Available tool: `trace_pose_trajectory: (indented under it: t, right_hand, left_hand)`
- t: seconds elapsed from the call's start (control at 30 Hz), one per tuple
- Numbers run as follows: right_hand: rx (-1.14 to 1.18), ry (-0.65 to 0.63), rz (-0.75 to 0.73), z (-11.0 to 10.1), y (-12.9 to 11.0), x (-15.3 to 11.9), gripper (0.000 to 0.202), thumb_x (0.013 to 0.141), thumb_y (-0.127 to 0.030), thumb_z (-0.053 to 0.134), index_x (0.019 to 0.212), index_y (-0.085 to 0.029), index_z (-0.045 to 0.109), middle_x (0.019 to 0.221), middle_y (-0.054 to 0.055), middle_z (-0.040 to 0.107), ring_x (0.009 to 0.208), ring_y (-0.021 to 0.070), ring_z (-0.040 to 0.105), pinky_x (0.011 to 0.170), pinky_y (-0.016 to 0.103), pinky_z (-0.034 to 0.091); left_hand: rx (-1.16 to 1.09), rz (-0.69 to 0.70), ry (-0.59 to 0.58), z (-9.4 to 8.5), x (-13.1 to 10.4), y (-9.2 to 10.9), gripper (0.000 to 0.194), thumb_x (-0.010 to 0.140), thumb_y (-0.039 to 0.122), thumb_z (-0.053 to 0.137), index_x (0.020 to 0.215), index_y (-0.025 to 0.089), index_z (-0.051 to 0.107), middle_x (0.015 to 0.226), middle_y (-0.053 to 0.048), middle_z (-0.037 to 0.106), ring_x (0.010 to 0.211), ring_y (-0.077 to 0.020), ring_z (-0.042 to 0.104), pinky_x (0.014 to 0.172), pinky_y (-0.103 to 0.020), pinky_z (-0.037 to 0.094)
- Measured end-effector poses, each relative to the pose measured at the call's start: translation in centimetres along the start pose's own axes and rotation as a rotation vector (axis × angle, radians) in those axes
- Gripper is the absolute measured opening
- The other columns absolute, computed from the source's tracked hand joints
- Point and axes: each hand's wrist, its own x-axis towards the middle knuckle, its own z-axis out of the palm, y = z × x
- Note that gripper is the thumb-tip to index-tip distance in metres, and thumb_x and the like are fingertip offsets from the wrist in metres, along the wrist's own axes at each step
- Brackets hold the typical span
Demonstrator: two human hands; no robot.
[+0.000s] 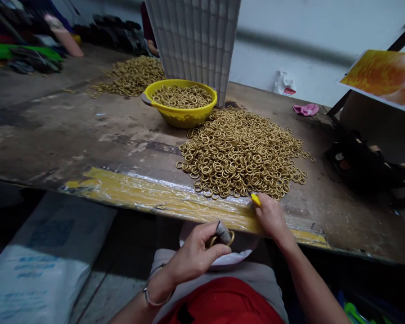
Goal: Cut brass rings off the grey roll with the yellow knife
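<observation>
My left hand (192, 254) is over my lap, in front of the table edge, closed around a few gold-coloured rings (231, 238). A grey cover (223, 233) wraps one of its fingers. At the near edge of the ring pile, my right hand (272, 216) grips a small tool with a yellow handle (255, 200). The tool's dark tip points at the rings, and its exact kind cannot be made out. The large pile of gold-coloured rings (246, 153) spreads over the wooden table, just beyond both hands.
Behind the pile stands a yellow basin (185, 118) full of rings, beside a tall grey ridged panel (195, 40). A second ring heap (135, 74) lies farther left, near another person's arm (151, 47). Yellow tape (138, 191) covers the table's front edge. A black bag (364, 162) is at right.
</observation>
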Motion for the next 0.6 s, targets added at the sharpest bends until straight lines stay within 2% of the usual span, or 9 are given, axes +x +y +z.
trace_pose_trajectory:
  t: [0.07,0.13,0.23,0.3,0.33,0.4,0.5,0.6]
  right_hand:
    - [0.072,0.066,-0.077,0.4,0.3,0.6,0.013,0.084,-0.011,0.048,0.082,-0.019,0.058,0.082,0.004,0.064,0.074,0.0166,0.057,0.066,0.025,0.033]
    - [0.106,0.126,-0.120,0.8,0.0,1.0,0.012,0.087,-0.014,0.048,0.082,-0.019,0.057,0.085,0.004,0.062,0.075,0.0162,0.056,0.068,0.025,0.034]
    - [0.067,0.164,-0.102,1.2,-0.8,1.6,0.010,0.090,-0.020,0.050,0.086,-0.019,0.059,0.089,0.005,0.062,0.076,0.0164,0.055,0.066,0.025,0.033]
    - [0.020,0.142,-0.086,1.3,-1.3,2.0,0.010,0.091,-0.023,0.051,0.088,-0.018,0.060,0.090,0.005,0.062,0.075,0.0164,0.056,0.065,0.026,0.032]
    - [-0.003,0.125,-0.079,1.4,-1.5,2.2,0.010,0.092,-0.024,0.052,0.088,-0.018,0.060,0.091,0.005,0.063,0.075,0.0164,0.056,0.064,0.026,0.032]
    - [-0.044,0.094,-0.075,1.4,-1.6,2.5,0.010,0.091,-0.023,0.052,0.088,-0.018,0.061,0.091,0.006,0.063,0.075,0.0166,0.056,0.064,0.027,0.031]
    - [-0.080,0.059,-0.084,1.3,-1.6,2.9,0.011,0.091,-0.022,0.052,0.087,-0.017,0.061,0.091,0.006,0.064,0.077,0.0173,0.057,0.064,0.027,0.031]
    - [-0.081,0.021,-0.101,1.2,-1.5,3.2,0.012,0.091,-0.022,0.052,0.085,-0.017,0.061,0.091,0.007,0.065,0.078,0.0177,0.058,0.065,0.027,0.031]
  left_hand:
    - [0.183,0.004,-0.021,0.6,-0.3,-1.5,0.013,0.081,0.020,0.062,0.070,0.017,0.056,0.070,-0.001,0.056,0.066,-0.0146,0.049,0.062,-0.025,0.038]
    - [0.396,0.001,-0.034,1.5,-0.7,-3.8,0.010,0.086,0.020,0.055,0.076,0.017,0.055,0.074,-0.002,0.057,0.066,-0.0157,0.049,0.062,-0.026,0.039]
    - [0.747,0.008,-0.048,2.9,-1.5,-6.9,0.010,0.089,0.022,0.052,0.093,0.017,0.059,0.092,-0.008,0.061,0.086,-0.0246,0.055,0.080,-0.038,0.043]
    - [0.872,-0.023,-0.083,3.7,-2.2,-7.9,0.020,0.088,0.026,0.056,0.105,0.017,0.060,0.102,-0.011,0.061,0.098,-0.0299,0.055,0.090,-0.046,0.040]
    - [0.880,-0.051,-0.124,4.1,-2.5,-8.1,0.025,0.087,0.029,0.058,0.109,0.017,0.060,0.106,-0.012,0.062,0.101,-0.0312,0.055,0.092,-0.047,0.039]
    - [0.785,-0.120,-0.283,4.5,-3.1,-8.1,0.027,0.088,0.034,0.057,0.108,0.017,0.062,0.105,-0.012,0.065,0.100,-0.0302,0.058,0.088,-0.041,0.042]
    - [0.554,-0.222,-0.537,4.6,-3.7,-7.9,0.030,0.093,0.039,0.045,0.093,0.018,0.067,0.085,-0.009,0.070,0.082,-0.0254,0.065,0.069,-0.030,0.044]
    - [0.473,-0.229,-0.591,4.1,-4.1,-7.9,0.036,0.094,0.040,0.040,0.083,0.020,0.067,0.075,-0.006,0.069,0.073,-0.0234,0.066,0.063,-0.027,0.040]
